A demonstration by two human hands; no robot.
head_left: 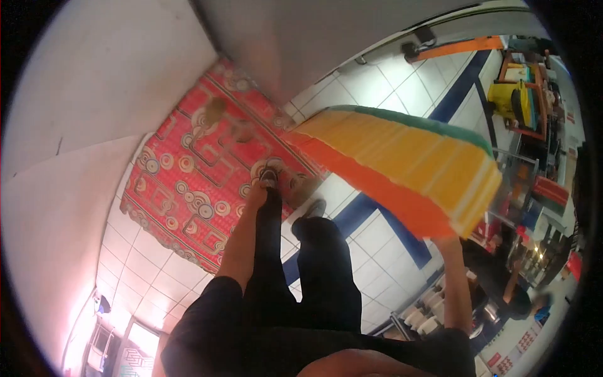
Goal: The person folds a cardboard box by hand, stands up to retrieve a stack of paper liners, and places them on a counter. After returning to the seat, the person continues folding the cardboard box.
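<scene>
Right of centre in the frame, a striped cloth (pixel 402 166), probably light, limp and best taken by its corners, extends from the right hand (pixel 445 244), which clasps its lower edge; the left hand (pixel 259 191), near centre, has an indeterminable grip.

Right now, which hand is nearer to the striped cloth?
Right. The right hand holds a corner of the striped cloth; the left hand is apart, over the red rug.
</scene>
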